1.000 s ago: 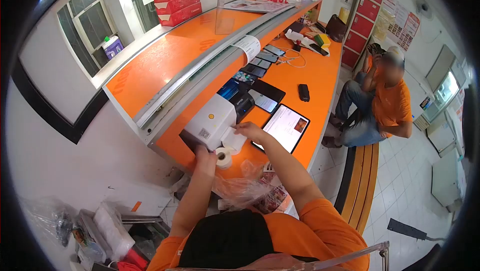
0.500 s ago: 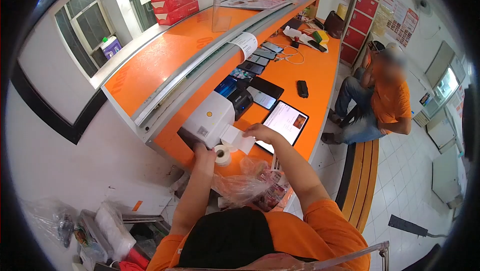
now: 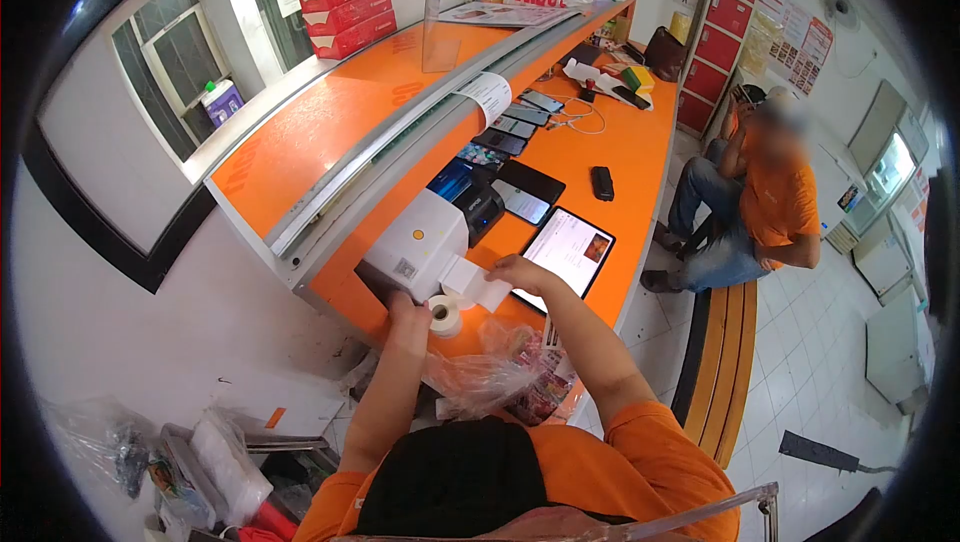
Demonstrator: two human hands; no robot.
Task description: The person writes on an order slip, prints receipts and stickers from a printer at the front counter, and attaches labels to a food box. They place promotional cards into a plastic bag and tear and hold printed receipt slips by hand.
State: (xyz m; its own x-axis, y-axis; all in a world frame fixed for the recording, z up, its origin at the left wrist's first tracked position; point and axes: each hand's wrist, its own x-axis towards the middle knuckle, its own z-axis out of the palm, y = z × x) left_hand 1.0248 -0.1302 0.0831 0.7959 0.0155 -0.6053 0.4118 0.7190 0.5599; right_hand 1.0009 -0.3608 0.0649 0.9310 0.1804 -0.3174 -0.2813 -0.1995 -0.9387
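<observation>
A white label printer stands at the near end of the orange counter, with a strip of white labels coming out of its front. My right hand is closed on the free end of that strip. Low at the printer's near side is my left hand; its fingers are mostly hidden against the printer and the label roll. The roll of white labels lies beside it on the counter. To the right of my right hand, a tablet shows a lit page.
A black printer, several phones and a black case lie along the counter. Clear plastic bags sit at its near edge. A person in orange sits on a wooden bench at right.
Both hands stay nearly in place, the right one on the label strip. The view has shifted slightly, and the seated person has hardly moved.
</observation>
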